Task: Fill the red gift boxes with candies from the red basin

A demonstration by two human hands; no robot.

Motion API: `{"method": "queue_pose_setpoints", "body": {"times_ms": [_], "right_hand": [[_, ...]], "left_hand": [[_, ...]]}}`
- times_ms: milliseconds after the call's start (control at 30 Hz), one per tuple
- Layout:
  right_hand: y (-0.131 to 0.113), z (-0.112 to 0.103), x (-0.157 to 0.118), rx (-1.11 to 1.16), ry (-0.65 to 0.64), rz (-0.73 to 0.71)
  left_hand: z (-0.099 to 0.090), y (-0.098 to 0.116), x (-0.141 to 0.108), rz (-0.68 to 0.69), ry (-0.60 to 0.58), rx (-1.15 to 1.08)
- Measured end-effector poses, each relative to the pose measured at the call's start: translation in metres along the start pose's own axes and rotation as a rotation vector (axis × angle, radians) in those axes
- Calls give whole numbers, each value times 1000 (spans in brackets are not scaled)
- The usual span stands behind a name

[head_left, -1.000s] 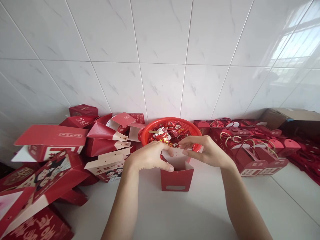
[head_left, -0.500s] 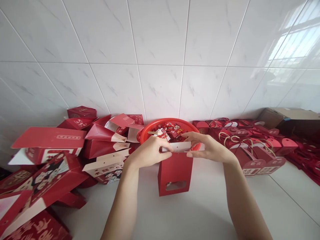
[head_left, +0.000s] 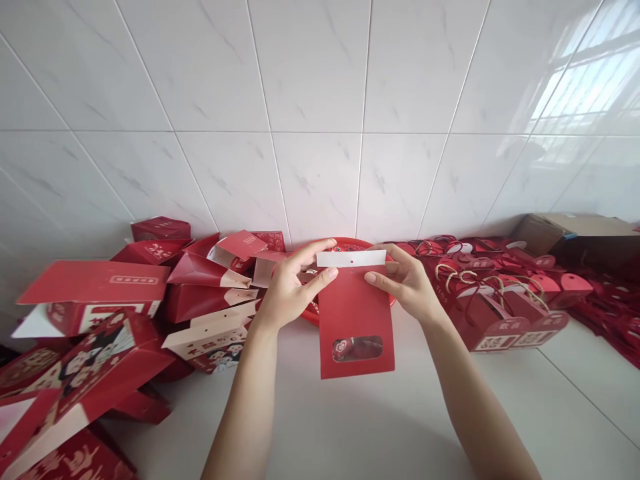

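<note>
Between my two hands is a red paper gift box point(head_left: 356, 313), upright, its flat side facing me. A window near its bottom shows red wrapped contents, and a white flap edge with a small hole runs along the top. My left hand point(head_left: 296, 283) grips the upper left corner, thumb in front and fingers behind. At the upper right, my right hand point(head_left: 407, 280) pinches the box the same way, fingertips partly hidden. Behind the box stands a red plastic basket point(head_left: 357, 241), mostly covered by it.
Several open red and cream boxes point(head_left: 95, 287) are heaped on the left. To the right stand several closed red boxes point(head_left: 510, 323) with cord handles, then a cardboard box point(head_left: 575, 225) by the tiled wall point(head_left: 320, 180). All rest on a pale countertop point(head_left: 310, 427).
Both hands have raised the top of the gift box and tilted its front toward me. My thumbs now press on the front face, and the box hides more of the basket.
</note>
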State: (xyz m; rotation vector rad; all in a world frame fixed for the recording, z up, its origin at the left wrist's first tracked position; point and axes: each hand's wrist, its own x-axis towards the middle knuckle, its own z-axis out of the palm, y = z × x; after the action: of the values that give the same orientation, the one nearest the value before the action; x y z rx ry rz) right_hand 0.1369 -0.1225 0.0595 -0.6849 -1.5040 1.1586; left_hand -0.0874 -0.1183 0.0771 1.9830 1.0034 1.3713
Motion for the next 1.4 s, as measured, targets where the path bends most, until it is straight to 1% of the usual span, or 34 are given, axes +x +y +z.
{"method": "queue_pose_setpoints", "body": {"times_ms": [67,167,233,300,367,533,567,633,700,767,833,933,1000,1133,1300,1400], "right_hand": [[-2,0,-1,1,19,-16],[-2,0,-3,0,53,-52],[-1,0,-3,-1,76,-76],[0,-1,-3,-18,96,-92],[1,-2,-2,-68,113,-114],[-2,-2,0,-246,171,-255],[-2,-1,-1,-253,178,-250],[-4,0,-2,-224,169,-179],[-5,0,-3,-180,137,-90],[-6,-1,-5,-172,110,-53],[-6,-3,-5,-187,105,-68],[-6,-6,-5,-178,110,-100],[-6,-7,-4,-166,117,-111],[-7,-6,-4,-143,134,-106],[-7,-5,-3,-72,176,-72],[-6,-5,-4,-46,129,-31]], "left_hand": [[0,-1,0,-50,-26,-70],[-1,-3,0,-109,-146,-177],[-1,-3,0,-115,-195,-223],[1,-3,1,-96,-179,-227],[2,-3,1,-60,-127,-202],[4,-1,1,33,-47,-160],[5,-1,1,45,-40,-156],[5,-1,1,60,-26,-151],[5,-2,0,59,-17,-149],[6,-2,0,42,-23,-147],[6,-1,-1,21,-48,-139],[4,2,-3,-4,-122,-126],[4,4,-3,-6,-140,-116],[5,4,-2,4,-99,-105],[9,2,-3,-26,-46,-130],[10,1,-4,-10,-9,-102]]}}
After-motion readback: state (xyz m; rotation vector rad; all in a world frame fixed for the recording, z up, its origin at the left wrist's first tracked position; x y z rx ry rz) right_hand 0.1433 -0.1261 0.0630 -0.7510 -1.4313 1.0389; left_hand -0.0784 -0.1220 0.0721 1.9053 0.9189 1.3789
